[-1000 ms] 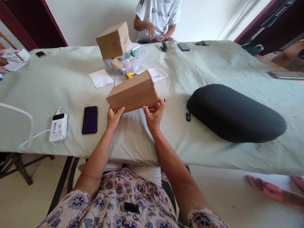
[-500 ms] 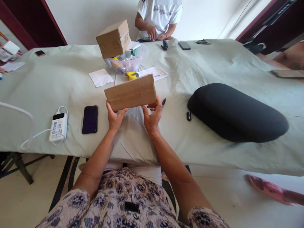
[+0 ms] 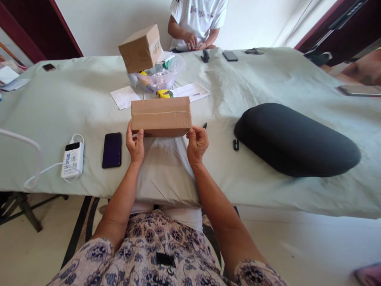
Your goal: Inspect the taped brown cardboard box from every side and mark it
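Note:
A brown cardboard box [image 3: 161, 114] is held between my two hands over the cloth-covered table [image 3: 160, 171]. My left hand [image 3: 135, 143] grips its lower left corner, thumb on the near side. At the lower right corner my right hand [image 3: 197, 143] closes on the box, with its fingertips partly hidden. Just right of that hand, the tip of a black pen [image 3: 205, 125] shows. Behind the box are a yellow tape measure [image 3: 164, 93] and a white tray [image 3: 196, 91].
Left lie a dark phone [image 3: 112, 150] and a white power bank [image 3: 72, 159] with its cable. A long black padded seat [image 3: 297, 139] and a small black cap [image 3: 236, 145] are right. Farther back, another box [image 3: 138, 49] rests on a plastic basin [image 3: 159, 81]. A person [image 3: 198, 28] sits opposite.
The box has turned from a slant to nearly level, and a different side faces me. My hands have shifted to its lower corners. The pink shoe at lower right has moved mostly out of view.

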### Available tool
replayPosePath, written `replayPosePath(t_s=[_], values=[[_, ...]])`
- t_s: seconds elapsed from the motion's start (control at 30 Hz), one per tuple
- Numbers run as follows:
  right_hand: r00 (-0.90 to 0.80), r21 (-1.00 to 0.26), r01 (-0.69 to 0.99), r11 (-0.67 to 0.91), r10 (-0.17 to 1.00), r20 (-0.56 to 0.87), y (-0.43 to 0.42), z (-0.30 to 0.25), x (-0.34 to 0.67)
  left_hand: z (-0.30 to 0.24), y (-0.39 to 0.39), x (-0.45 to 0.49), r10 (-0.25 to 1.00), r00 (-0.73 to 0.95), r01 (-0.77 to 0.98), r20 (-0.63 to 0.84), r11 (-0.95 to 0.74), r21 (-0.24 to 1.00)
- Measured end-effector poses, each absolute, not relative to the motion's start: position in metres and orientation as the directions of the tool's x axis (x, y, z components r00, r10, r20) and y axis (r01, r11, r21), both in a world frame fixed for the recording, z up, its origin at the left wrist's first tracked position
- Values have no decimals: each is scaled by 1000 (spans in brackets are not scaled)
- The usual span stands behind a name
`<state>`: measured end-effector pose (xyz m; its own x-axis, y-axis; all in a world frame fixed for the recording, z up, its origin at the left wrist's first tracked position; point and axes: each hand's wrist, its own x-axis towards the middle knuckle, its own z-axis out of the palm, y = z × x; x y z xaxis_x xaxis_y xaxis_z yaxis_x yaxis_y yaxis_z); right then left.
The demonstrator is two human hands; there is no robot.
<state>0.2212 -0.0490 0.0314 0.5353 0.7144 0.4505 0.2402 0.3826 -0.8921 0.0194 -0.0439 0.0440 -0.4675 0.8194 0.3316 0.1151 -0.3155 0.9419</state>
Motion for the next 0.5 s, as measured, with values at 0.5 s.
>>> replayPosePath(t_s=[0.5], values=[[485, -935, 272, 228, 807, 338, -37, 24, 232, 32, -31, 15, 808, -514, 115, 288, -268, 957]])
